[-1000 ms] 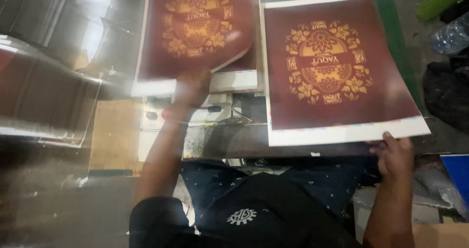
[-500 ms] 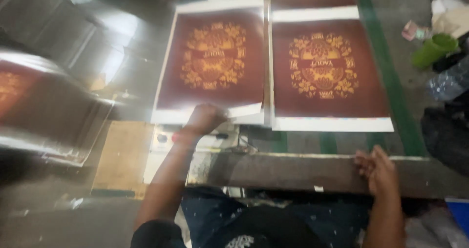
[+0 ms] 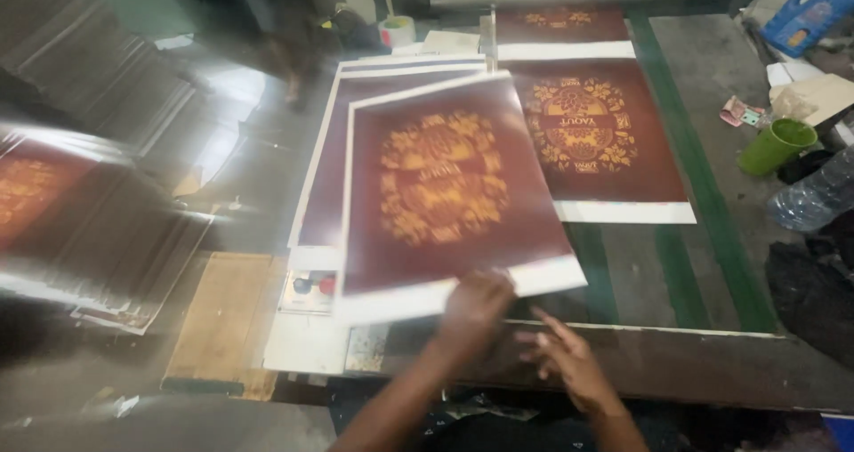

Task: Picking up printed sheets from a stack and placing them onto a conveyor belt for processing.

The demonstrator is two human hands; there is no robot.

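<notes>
Maroon and gold, a printed sheet (image 3: 454,194) sits at the centre of the frame, tilted off the stack of matching sheets (image 3: 322,176) under it, its white bottom margin pinched in the left hand (image 3: 476,302) at lower centre. Half a second ago that hand was pressing on the near edge of a flat, squared pile; now the top sheet has swung askew and lifted clear of the others, which suggests it is being peeled away from the pile. The right hand (image 3: 569,363), which had rested on the table's metal edge (image 3: 676,354) at lower right, has come in beside the left, fingers spread and holding nothing, just short of the sheet's corner. A second printed sheet (image 3: 592,136) lies flat at upper right, apart from the lifted one, with a green cup (image 3: 776,145) and a clear plastic bottle (image 3: 814,198) farther right. Motion blur smears the gold pattern on the lifted sheet, and the whole left side of the frame dissolves into streaks, where more maroon sheets (image 3: 53,203) can barely be made out. A wooden board (image 3: 222,318) shows at lower left. Both forearms are cut off at the bottom edge.
</notes>
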